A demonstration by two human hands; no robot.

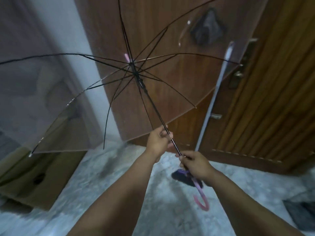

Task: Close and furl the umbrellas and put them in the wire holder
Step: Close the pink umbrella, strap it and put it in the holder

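A transparent umbrella point(170, 77) with black ribs is fully open in front of me, its canopy filling the upper view. Its black shaft point(154, 106) runs down and right to a pink hooked handle point(201, 198). My left hand point(158, 142) grips the shaft about midway between runner and handle. My right hand point(196, 164) holds the shaft's lower end just above the handle. A dark purple object point(179, 176) lies on the floor under my right hand; what it is cannot be told. The wire holder is not in view.
A brown wooden door point(153, 23) stands ahead, a ribbed wooden door point(272, 99) with a metal handle point(238, 74) to the right. A cardboard box point(42, 181) sits at the lower left. The floor point(119, 176) is pale speckled stone. A dark mat point(300, 212) lies at the right edge.
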